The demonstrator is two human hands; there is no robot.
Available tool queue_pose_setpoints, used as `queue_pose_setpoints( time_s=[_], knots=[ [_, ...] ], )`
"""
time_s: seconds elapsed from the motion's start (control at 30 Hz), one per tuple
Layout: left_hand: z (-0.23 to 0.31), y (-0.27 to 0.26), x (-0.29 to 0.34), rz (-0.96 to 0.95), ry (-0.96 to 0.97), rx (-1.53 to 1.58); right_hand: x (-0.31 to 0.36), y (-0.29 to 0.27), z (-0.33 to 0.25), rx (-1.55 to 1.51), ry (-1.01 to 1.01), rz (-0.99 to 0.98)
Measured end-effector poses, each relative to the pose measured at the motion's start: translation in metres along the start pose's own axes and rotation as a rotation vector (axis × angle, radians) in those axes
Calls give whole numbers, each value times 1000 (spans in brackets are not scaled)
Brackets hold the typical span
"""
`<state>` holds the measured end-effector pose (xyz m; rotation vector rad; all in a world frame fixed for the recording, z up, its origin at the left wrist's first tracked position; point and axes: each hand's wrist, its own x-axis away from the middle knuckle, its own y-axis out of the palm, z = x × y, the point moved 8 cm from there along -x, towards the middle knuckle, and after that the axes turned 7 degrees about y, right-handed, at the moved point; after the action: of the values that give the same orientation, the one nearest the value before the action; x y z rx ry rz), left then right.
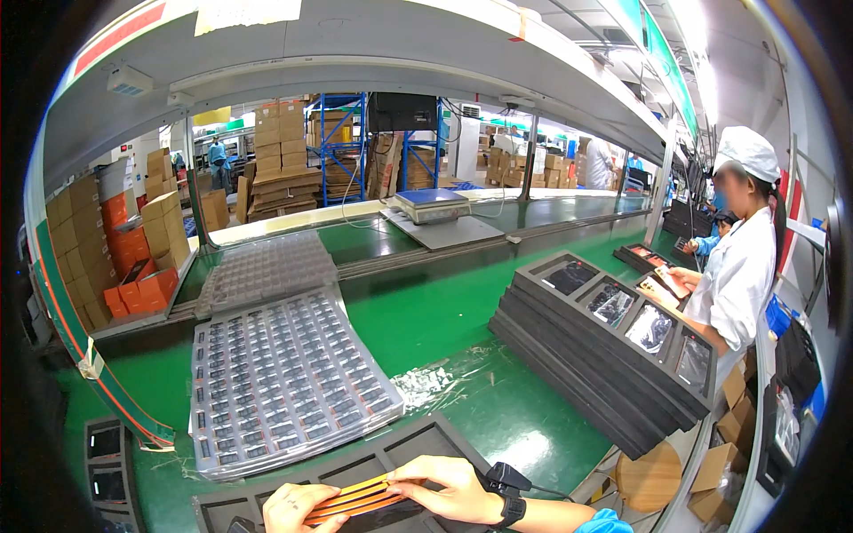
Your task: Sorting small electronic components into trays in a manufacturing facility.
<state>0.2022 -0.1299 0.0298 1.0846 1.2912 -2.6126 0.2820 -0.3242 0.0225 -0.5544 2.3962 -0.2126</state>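
At the lower edge, both my hands hold a few thin orange flat panels (357,499) with dark edges, seen nearly edge-on; their exact kind is hard to make out. My left hand (298,508) pinches their left end, and my right hand (451,490) has its fingers closed on the right end. Beneath them lies a black foam tray (428,441) with rectangular recesses. Just beyond, a clear plastic blister tray (289,377) carries rows of small dark parts. A dark strapped device (513,508) sits on my right wrist.
More blister trays (267,265) lie behind. To the right stands a tall stack of black foam trays (577,360) with bagged dark pieces on top. A scale (431,204) sits across the green bench (426,306). A co-worker in white (746,266) works at right. A shelf (355,44) spans overhead.
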Motion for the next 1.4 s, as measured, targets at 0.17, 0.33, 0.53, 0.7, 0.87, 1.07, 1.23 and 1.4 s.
queue_pose_setpoints(
  time_s=[0.17,0.33,0.53,0.7,0.87,1.07,1.23,1.4],
  knots=[
    [-2,-2,3,4,-6,-6,-1,4,2,-67,118,-3],
    [1,-5,2,37,3,-9,1,2,3,1,111,68],
    [-7,2,0,30,53,-30,5,0,9,18,113,52],
    [-11,4,5,7,47,-42,1,2,1,96,83,-9],
    [-20,9,9,-19,32,-30,-5,4,-14,272,-175,-186],
    [-22,10,10,-18,40,-34,-3,12,-2,120,-94,-241],
    [-21,9,10,-11,39,-29,-4,9,-8,164,-138,-238],
    [-21,9,13,-15,29,-21,-5,7,-3,143,-55,-235]
  ],
)
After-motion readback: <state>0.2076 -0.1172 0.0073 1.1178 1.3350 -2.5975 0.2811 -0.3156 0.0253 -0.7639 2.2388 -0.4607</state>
